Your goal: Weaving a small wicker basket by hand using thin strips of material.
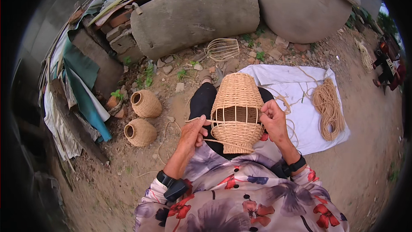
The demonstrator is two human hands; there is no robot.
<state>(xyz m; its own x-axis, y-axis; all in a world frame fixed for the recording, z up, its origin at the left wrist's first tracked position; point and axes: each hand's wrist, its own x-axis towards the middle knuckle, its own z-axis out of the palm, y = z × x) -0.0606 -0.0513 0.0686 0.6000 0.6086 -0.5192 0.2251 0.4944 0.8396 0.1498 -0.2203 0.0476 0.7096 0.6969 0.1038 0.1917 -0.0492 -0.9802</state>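
A half-woven basket (238,92) of tan cord lies across my lap, its woven body away from me and its narrow neck toward me. Between them, a band of pale upright ribs is bare and shows the dark inside. At the basket's left side my left hand (194,134) pinches a strand of tan cord (201,120) that runs to the ribs. My right hand (275,122) is closed at the right edge of the bare band, fingertips against it; what they pinch is hidden. Another length of cord passes below my left hand to the neck.
Two finished-looking woven jars (146,103) lie on the dirt at left. A white cloth (307,141) at right carries a coiled bundle of cord (328,109). A bare rib frame (222,50) lies ahead, before a concrete cylinder (195,17). Loose cord trails on the ground.
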